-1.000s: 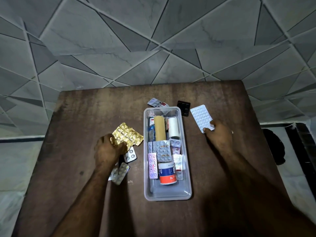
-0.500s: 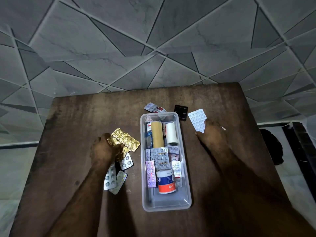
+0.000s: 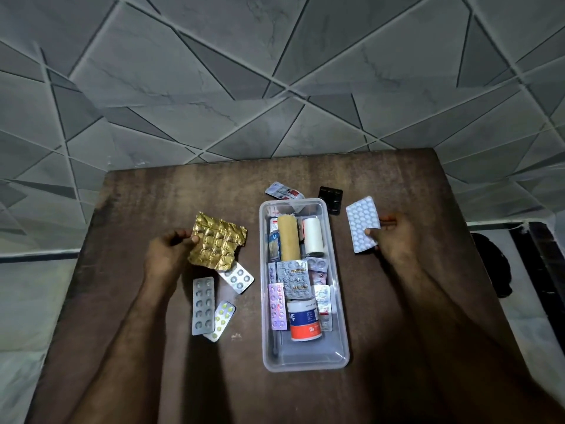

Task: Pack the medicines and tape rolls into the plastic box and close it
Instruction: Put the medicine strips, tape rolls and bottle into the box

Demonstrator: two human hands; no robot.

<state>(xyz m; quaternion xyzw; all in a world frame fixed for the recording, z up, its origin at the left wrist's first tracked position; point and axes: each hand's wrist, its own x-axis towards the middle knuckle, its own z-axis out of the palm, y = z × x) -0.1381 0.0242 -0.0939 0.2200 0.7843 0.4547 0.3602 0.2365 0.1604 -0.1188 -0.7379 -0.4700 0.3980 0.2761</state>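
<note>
Grey tiled floor with angular seams behind; dark wooden table (image 3: 153, 209), dim light

My left hand (image 3: 166, 252) pinches the gold foil blister sheet (image 3: 217, 241) at its left edge, thumb on top, fingers curled beneath; sheet is raised and tilted. Crumpled foil: I judge it light, floppy, prone to fold, so an edge pinch should suffice

Below it on the table: a silver blister strip (image 3: 203, 306), a strip of yellow tablets (image 3: 220, 320) partly tucked under it, and a small round-pill strip (image 3: 237, 277) with one corner under the gold sheet

Centre: the clear plastic box (image 3: 339, 359), open, near end bare. Inside, a tan tape roll (image 3: 288, 238) and white tape roll (image 3: 313, 236) side by side at the far end, several strips mid-box, a white-and-orange jar (image 3: 304, 320) lying down. Print unreadable

Just beyond the box: a printed sachet (image 3: 282, 191) and a black blister pack (image 3: 330, 199)

My right hand (image 3: 394, 240) pinches the white tablet strip (image 3: 362, 223) at its near corner, thumb on top. Stiff, light, probably slick

No lid in view. Right fingers behind the strip hidden; forearms in shadow
</note>
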